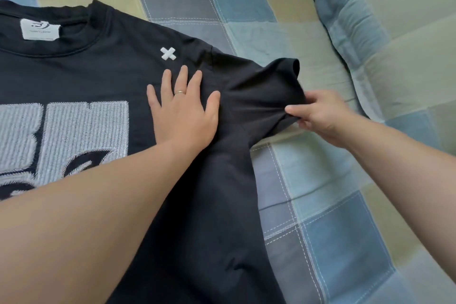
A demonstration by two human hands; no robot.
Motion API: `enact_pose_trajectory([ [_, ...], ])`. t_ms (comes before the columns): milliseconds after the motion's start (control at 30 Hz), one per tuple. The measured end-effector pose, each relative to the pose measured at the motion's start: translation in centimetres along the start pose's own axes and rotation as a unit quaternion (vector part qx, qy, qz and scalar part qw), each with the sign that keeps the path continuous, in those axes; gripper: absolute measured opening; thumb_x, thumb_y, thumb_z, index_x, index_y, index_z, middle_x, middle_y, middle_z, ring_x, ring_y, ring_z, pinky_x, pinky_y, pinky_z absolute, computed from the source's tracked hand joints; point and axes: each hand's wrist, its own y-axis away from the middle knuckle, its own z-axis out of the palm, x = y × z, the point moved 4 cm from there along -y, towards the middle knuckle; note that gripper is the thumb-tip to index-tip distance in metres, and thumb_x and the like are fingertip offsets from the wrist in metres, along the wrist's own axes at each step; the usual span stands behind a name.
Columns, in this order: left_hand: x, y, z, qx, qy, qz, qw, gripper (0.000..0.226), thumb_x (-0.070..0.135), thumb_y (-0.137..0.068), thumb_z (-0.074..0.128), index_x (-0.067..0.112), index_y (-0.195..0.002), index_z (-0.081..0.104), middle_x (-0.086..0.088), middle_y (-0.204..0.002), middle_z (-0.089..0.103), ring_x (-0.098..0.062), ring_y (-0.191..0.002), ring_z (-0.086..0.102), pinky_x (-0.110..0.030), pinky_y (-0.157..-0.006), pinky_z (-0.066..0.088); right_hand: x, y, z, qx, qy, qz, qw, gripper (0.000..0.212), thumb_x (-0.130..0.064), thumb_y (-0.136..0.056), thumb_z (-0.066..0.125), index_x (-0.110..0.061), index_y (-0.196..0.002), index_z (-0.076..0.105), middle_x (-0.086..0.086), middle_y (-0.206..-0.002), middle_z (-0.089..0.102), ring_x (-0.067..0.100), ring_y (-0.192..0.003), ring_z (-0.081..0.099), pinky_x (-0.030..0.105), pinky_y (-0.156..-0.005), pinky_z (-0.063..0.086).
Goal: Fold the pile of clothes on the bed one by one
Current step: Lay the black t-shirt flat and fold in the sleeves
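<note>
Head: T-shirt [98, 76] lies lengthwise, collar [74, 44] far; right hand [318, 116] seemingly pinches sleeve [266, 84].

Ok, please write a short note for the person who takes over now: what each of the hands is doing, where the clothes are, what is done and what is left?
Left hand: flat, fingers straight, pressing the black T-shirt near the shoulder, just below the white cross.
Right hand: pinches the sleeve, which is bunched.
The T-shirt lies print side up on the checked bedcover.
Done: shirt spread out.
Left: fold the sleeve in, then the body; no fold is visible yet. Other clothes are not in view.
</note>
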Motion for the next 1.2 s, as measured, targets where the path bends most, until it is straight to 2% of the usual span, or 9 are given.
enact_pose_trajectory([
  [133, 0.0, 0.2, 0.0, 0.011, -0.014, 0.002, 1.000, 0.068, 0.065, -0.099, 0.022, 0.033, -0.158, 0.024, 0.005, -0.169, 0.012, -0.024, -0.156, -0.004, -0.053, -0.123, -0.006, -0.3, 0.5, 0.2, 0.042, -0.080, 0.003, 0.996, 0.012, -0.007, -0.098, 0.058, -0.015, -0.090, 0.065, 0.008, -0.095, 0.067, 0.021, -0.077, 0.063, 0.032, -0.076, 0.053],
  [233, 0.1, 0.3, 0.2, 0.006, -0.031, 0.009, 0.999, 0.070, 0.067, -0.098, 0.021, 0.032, -0.158, 0.023, 0.006, -0.169, 0.011, -0.025, -0.156, -0.005, -0.054, -0.123, -0.006, -0.5, 0.2, 0.1, 0.027, -0.212, 0.081, 0.974, 0.024, -0.040, -0.102, 0.051, -0.018, -0.098, 0.059, 0.005, -0.091, 0.070, 0.023, -0.077, 0.068, 0.034, -0.070, 0.053],
  [367, 0.2, 0.4, 0.3, 0.020, -0.047, 0.009, 0.999, 0.073, 0.069, -0.096, 0.022, 0.031, -0.157, 0.026, 0.006, -0.169, 0.013, -0.027, -0.156, -0.003, -0.055, -0.123, -0.004, -2.2, -2.7, -0.7, 0.003, -0.093, 0.184, 0.978, 0.059, -0.068, -0.099, 0.033, -0.015, -0.104, 0.060, 0.005, -0.093, 0.072, 0.022, -0.080, 0.069, 0.032, -0.067, 0.050],
  [533, 0.3, 0.3, 0.6, 0.034, -0.062, 0.001, 0.997, 0.073, 0.071, -0.095, 0.021, 0.032, -0.156, 0.028, 0.007, -0.168, 0.015, -0.027, -0.155, -0.001, -0.055, -0.123, -0.002, -3.9, -5.7, 0.5, -0.057, 0.013, 0.249, 0.967, 0.023, -0.043, -0.099, 0.055, -0.023, -0.107, 0.063, 0.001, -0.099, 0.071, 0.022, -0.084, 0.066, 0.033, -0.072, 0.050],
  [667, 0.4, 0.3, 0.7, 0.038, -0.065, -0.002, 0.997, 0.074, 0.072, -0.094, 0.021, 0.033, -0.156, 0.030, 0.007, -0.168, 0.017, -0.027, -0.155, 0.001, -0.055, -0.123, -0.001, -5.2, -6.6, 1.5, -0.038, -0.010, 0.212, 0.976, 0.019, -0.032, -0.097, 0.064, -0.014, -0.097, 0.066, 0.007, -0.097, 0.073, 0.022, -0.080, 0.069, 0.032, -0.060, 0.057],
  [867, 0.3, 0.3, 0.7, 0.043, -0.062, -0.001, 0.997, 0.072, 0.071, -0.094, 0.019, 0.035, -0.155, 0.031, 0.008, -0.167, 0.020, -0.028, -0.155, 0.002, -0.055, -0.123, 0.000, -6.5, -8.9, -0.5, 0.167, -0.027, 0.010, 0.986, 0.010, -0.021, -0.097, 0.062, -0.014, -0.100, 0.068, 0.015, -0.113, 0.069, 0.023, -0.093, 0.063, 0.033, -0.079, 0.051],
  [1033, 0.4, 0.3, 0.7, 0.042, -0.061, 0.000, 0.997, 0.071, 0.071, -0.095, 0.020, 0.035, -0.155, 0.030, 0.008, -0.167, 0.018, -0.027, -0.155, 0.001, -0.055, -0.123, -0.002, -3.1, -5.5, 1.9, -0.070, -0.179, 0.133, 0.972, 0.039, -0.044, -0.097, 0.058, -0.013, -0.119, 0.068, 0.007, -0.114, 0.074, 0.022, -0.103, 0.071, 0.036, -0.086, 0.056],
  [1133, 0.3, 0.2, 0.7, 0.038, -0.064, -0.001, 0.997, 0.072, 0.072, -0.095, 0.019, 0.035, -0.156, 0.028, 0.008, -0.168, 0.016, -0.027, -0.155, -0.001, -0.055, -0.123, -0.002, -1.8, -2.7, 1.2, -0.157, -0.203, 0.141, 0.956, 0.033, -0.034, -0.091, 0.062, -0.016, -0.117, 0.068, 0.006, -0.119, 0.072, 0.023, -0.108, 0.067, 0.039, -0.103, 0.049],
  [1200, 0.3, 0.3, 0.8, 0.037, -0.065, 0.001, 0.997, 0.072, 0.072, -0.095, 0.019, 0.035, -0.156, 0.028, 0.007, -0.168, 0.016, -0.028, -0.155, 0.000, -0.055, -0.123, -0.002, -1.4, -1.6, 1.4, -0.148, -0.246, 0.141, 0.947, 0.032, -0.022, -0.086, 0.065, -0.010, -0.116, 0.067, 0.010, -0.120, 0.072, 0.023, -0.105, 0.070, 0.038, -0.102, 0.052],
])
